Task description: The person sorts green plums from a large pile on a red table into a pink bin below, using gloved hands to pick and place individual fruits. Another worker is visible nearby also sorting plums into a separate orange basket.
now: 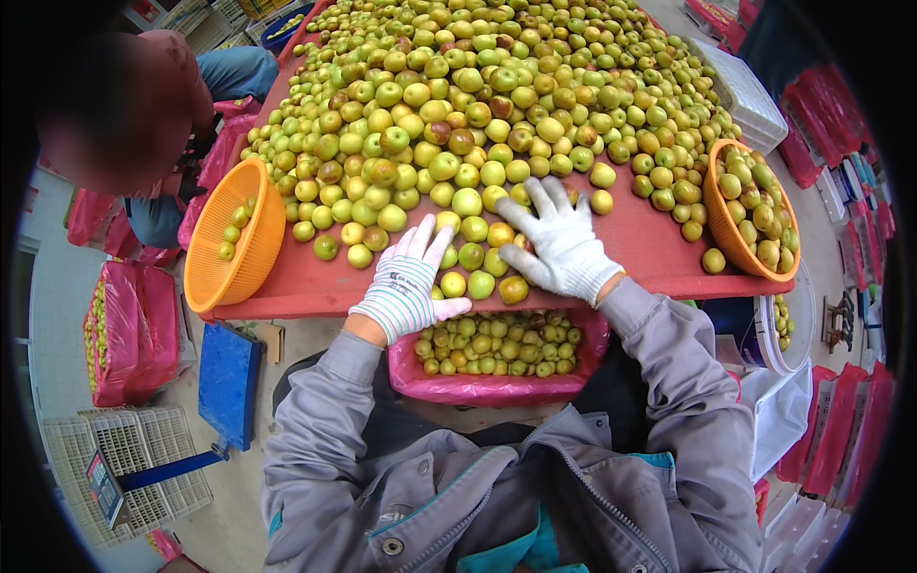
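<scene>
Both hands wear gloves and rest among green and reddish jujube-like fruits [471, 203] at the near edge of a red-covered table [308, 290]. My left hand [408, 276], in a striped glove, lies with its fingers spread against the fruits. Opposite it, my right hand [559, 240], in a white knit glove, has its fingers apart over and beside more fruits. Several fruits sit between the two hands. Below the edge stands a container lined with pink plastic [494, 390], holding more of the fruits. Neither hand grips a fruit that I can see; the undersides of the fingers are hidden.
An orange basket [208, 251] with a few fruits stands at the table's left corner, a fuller orange basket [795, 229] at the right. A co-worker [168, 114] sits at the left. A blue platform scale [229, 379] and white crates [136, 444] are lower left; a white bucket [766, 333] is at right.
</scene>
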A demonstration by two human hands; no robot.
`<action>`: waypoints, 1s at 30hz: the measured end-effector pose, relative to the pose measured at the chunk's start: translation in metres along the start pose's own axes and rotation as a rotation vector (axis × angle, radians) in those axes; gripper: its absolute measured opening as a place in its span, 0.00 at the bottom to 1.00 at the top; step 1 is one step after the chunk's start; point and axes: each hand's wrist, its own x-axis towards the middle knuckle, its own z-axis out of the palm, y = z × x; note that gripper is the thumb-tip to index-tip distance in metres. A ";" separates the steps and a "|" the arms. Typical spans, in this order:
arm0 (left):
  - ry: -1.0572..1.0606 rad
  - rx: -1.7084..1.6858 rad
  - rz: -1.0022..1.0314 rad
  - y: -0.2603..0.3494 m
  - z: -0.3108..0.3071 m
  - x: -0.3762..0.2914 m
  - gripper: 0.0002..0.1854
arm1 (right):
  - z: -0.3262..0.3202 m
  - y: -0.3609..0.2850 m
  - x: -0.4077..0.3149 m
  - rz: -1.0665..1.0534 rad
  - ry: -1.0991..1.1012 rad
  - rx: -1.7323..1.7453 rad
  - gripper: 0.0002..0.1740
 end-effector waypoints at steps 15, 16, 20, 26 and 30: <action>0.113 0.013 -0.007 -0.010 0.011 0.011 0.65 | 0.004 -0.013 0.041 -0.207 -0.004 0.047 0.41; 0.098 0.016 -0.003 -0.010 0.010 0.008 0.65 | 0.001 -0.024 0.033 -0.277 -0.028 -0.005 0.40; 0.102 -0.001 0.027 0.000 0.007 0.005 0.65 | -0.013 -0.020 0.036 -0.260 0.030 0.070 0.38; 0.172 0.052 0.000 -0.004 0.011 0.011 0.63 | 0.020 -0.007 0.102 0.009 0.009 -0.081 0.46; 0.203 0.048 0.000 -0.004 0.012 0.011 0.62 | 0.016 -0.004 0.068 -0.157 0.009 -0.057 0.42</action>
